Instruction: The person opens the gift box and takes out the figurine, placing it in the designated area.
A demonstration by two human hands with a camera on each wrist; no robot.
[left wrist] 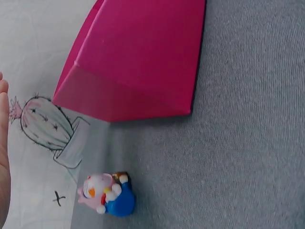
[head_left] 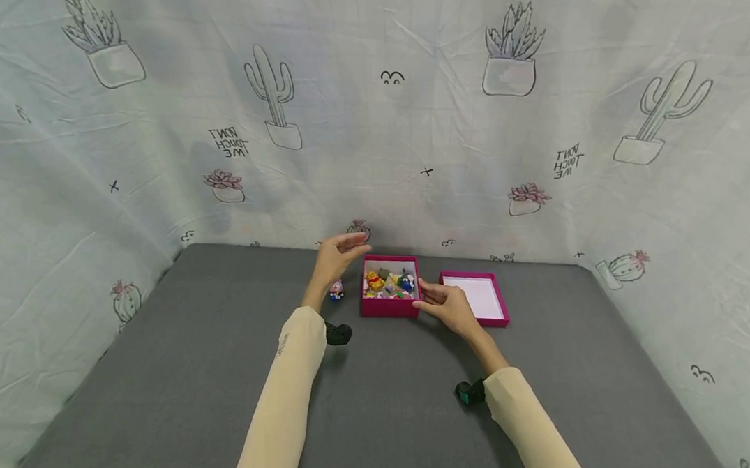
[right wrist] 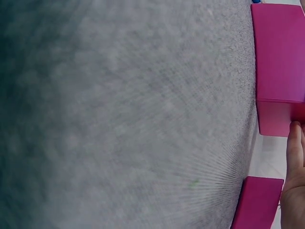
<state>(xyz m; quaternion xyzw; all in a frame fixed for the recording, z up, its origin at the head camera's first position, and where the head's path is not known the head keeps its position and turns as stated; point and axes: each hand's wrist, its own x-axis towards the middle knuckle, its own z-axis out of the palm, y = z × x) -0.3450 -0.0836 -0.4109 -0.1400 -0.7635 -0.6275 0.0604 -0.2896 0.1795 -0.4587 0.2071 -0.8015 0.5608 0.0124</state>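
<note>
your two hands are apart, one on either side of the pink box (head_left: 389,308). your left hand (head_left: 337,259) is lifted near the box's far left corner, fingers reaching out loosely with the thumb just below them. your right hand (head_left: 449,309) touches the box's right wall with fairly straight fingers, and its thumb is by the near right corner.

the box sits uncovered on the grey tabletop (head_left: 382,408), between your hands, with a jumble of small colourful toys inside: you can make out a yellow-and-red figure (head_left: 374,281) on the left and a dark blue one (head_left: 406,282) on the right; the others are too small to tell. just left of the box, close to your left wrist, lies a pink, white and blue figurine (head_left: 336,291). right of the box, beyond your right hand, the lid (head_left: 478,296) lies with its white inside facing up.

behind it all hangs a pale cloth (head_left: 371,136) printed with potted cacti.
</note>
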